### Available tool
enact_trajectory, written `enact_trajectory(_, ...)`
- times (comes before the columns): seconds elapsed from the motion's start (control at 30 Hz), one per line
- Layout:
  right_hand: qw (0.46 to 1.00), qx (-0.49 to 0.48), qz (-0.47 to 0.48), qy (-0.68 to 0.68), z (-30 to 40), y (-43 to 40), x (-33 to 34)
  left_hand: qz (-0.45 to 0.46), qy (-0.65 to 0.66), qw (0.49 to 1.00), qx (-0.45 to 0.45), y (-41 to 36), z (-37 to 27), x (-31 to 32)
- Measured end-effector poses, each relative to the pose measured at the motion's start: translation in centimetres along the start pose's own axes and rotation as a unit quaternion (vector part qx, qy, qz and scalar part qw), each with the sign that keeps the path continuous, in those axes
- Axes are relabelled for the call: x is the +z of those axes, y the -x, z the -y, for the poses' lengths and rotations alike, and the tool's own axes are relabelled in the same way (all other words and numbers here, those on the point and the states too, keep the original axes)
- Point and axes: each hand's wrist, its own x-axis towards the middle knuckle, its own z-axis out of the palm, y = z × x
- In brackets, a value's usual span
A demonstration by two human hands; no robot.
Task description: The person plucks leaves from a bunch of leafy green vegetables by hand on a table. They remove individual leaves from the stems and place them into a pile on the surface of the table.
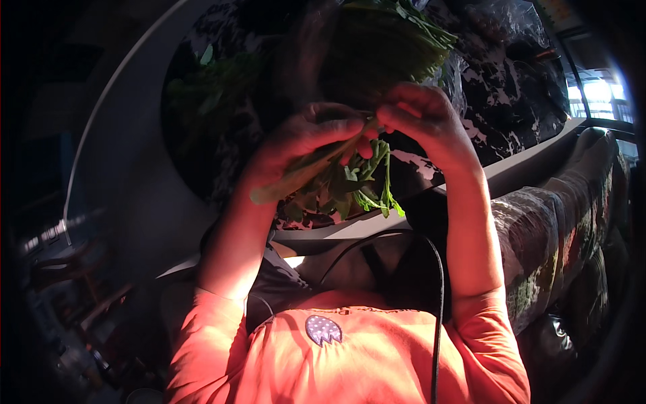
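My left hand (318, 130) is closed around a thick green stalk (298, 179) of a leafy vegetable. The stalk slants down to the left, and its leaves (371, 194) hang below my fingers. At the upper end, the thumb and fingers of my right hand (424, 113) pinch the stalk close to my left fingertips. Just beyond both hands lies a large bunch of leafy greens (429, 50), its middle in deep shadow. More loose greens (214, 83) rest to the left, dim and hard to make out.
Beneath the greens is a black-and-white marbled tabletop (494, 96) with a pale rim (348, 228). Clear plastic film (509, 22) lies at the far right. A sofa with a patterned cover (545, 237) stands on the right. A black cable (440, 272) loops before my chest.
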Motion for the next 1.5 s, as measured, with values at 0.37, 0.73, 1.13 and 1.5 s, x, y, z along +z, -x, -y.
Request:
enact_trajectory(0.37,0.973,-0.127,-0.144,0.127,-1.6,0.0,3.0,-0.162,-0.179,0.969,0.05,0.2,0.2,0.2)
enact_trajectory(0.73,0.983,-0.039,-0.138,-0.113,-1.9,-1.7,1.3,-0.191,-0.128,0.952,0.204,6.3,-5.3,0.7)
enact_trajectory(1.13,0.965,-0.01,-0.079,0.25,-1.7,-1.4,4.0,-0.31,-0.759,0.563,0.104,5.0,-9.2,-14.2)
enact_trajectory(1.5,0.958,-0.043,-0.074,0.274,-1.3,-0.7,4.0,-0.263,-0.776,0.573,0.024,3.0,-6.8,-17.1)
